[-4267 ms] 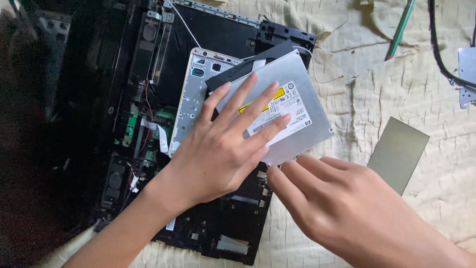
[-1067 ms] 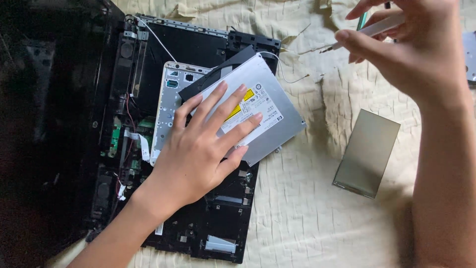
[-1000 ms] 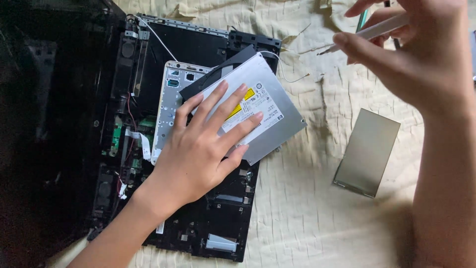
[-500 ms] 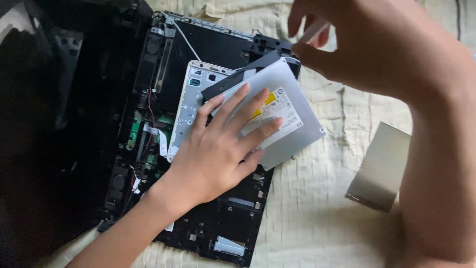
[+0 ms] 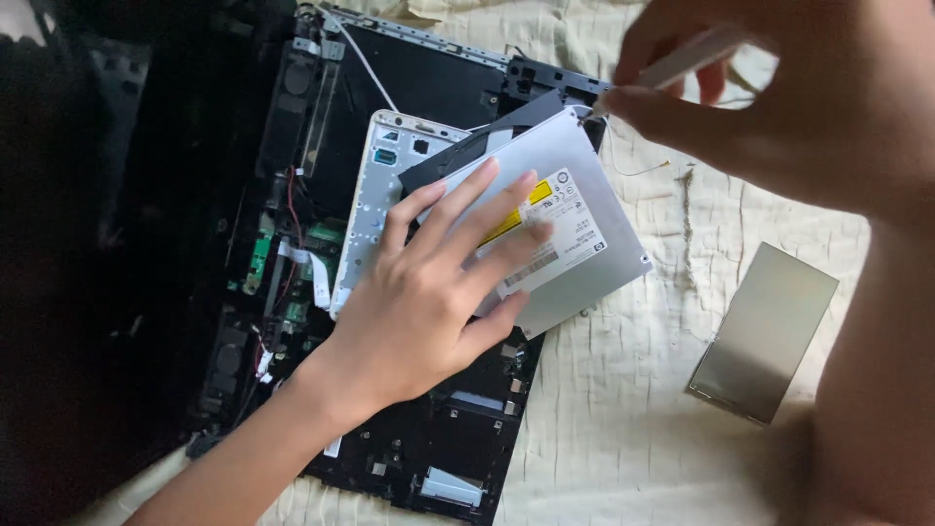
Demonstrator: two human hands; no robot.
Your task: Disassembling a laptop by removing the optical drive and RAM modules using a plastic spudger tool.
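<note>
Left hand (image 5: pixel 429 292) flat, fingers spread, pressing silver disc drive (image 5: pixel 575 244) onto open laptop (image 5: pixel 429 88). Right hand (image 5: pixel 779 107), at 1 o'clock, pinches thin tool (image 5: pixel 682 63) at drive's corner.

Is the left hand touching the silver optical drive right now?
Touching: the head view shows the left hand pressed flat on the silver optical drive, fingers spread across its label.

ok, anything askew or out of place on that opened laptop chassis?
Yes. The flat silver optical drive lies skewed across the open black laptop chassis, its far corner hanging over the cream quilted cloth. The left hand presses flat on it; the right hand pinches a thin pale tool. A grey rectangular plate lies loose on the cloth.
</note>
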